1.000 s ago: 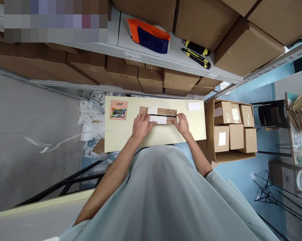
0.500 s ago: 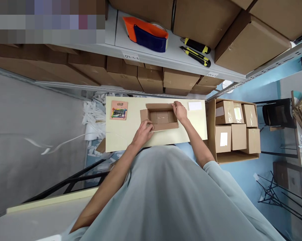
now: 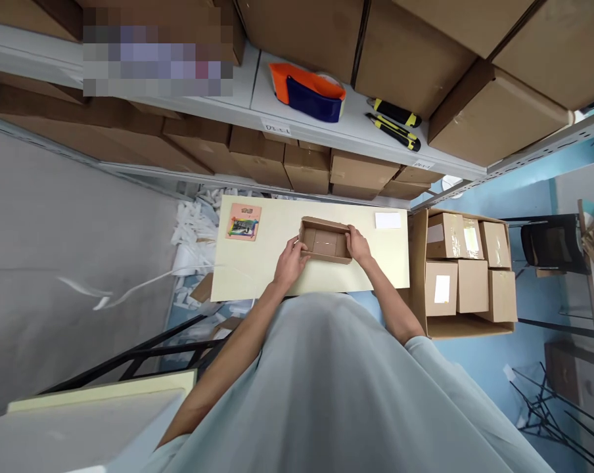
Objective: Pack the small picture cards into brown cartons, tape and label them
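Note:
A small open cardboard box (image 3: 325, 244) rests on the pale yellow table (image 3: 267, 269) in front of me, its inside facing up and showing nothing in it. At its left end, my left hand (image 3: 291, 261) grips the wall with fingers over the rim. My right hand (image 3: 358, 245) is closed round the opposite end, near the back right corner. To the left lies a pink packet (image 3: 244, 222) with a colourful framed picture on it. A white slip of paper (image 3: 388, 220) lies near the table's right end.
A large carton (image 3: 418, 276) holding several taped boxes stands right of the table. Above the far edge, a shelf (image 3: 257, 98) carries a tape dispenser (image 3: 309, 95), two utility knives (image 3: 394, 123) and boxes. White scraps (image 3: 193, 230) are heaped at the left.
The box's flaps at the left end and back no longer stick out; its walls now stand upright. Both hands have closed on its ends. The camera view has shifted slightly.

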{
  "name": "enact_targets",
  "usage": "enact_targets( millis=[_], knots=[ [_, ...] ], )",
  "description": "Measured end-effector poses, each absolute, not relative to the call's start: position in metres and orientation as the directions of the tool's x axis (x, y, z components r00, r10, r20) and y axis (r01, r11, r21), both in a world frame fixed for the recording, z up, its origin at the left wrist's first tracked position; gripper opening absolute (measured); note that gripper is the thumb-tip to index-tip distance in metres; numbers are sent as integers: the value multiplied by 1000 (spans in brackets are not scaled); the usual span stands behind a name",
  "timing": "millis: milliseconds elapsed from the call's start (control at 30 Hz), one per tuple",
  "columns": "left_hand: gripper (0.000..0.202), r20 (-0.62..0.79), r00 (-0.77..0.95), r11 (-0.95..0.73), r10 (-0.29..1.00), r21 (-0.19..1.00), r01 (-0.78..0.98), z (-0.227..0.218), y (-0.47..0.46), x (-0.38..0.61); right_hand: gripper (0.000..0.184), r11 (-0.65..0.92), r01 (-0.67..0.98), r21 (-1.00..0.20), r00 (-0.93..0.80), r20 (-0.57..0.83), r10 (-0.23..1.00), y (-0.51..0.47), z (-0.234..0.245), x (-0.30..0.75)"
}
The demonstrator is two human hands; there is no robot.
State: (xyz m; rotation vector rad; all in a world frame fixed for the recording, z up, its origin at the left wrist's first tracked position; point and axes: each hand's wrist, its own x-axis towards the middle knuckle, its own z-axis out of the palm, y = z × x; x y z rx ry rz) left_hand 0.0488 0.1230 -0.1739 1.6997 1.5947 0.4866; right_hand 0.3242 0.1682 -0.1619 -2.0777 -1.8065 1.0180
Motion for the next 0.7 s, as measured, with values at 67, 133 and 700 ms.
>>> enact_targets(
  millis=[67,133,700],
  knots=[
    [20,-188,155,27,970,717,697,-169,137,53,50,-213,819,-533,18,-347,938,181,-152,327],
    [23,-169,161,6,973,707,707,-165,156,59,53,-198,862,-467,33,-338,940,203,-139,330],
    [48,-149,-576,516,804,655,552,-134,72,-44,49,274,744,-610,-281,86,956,185,-105,238]
  ],
)
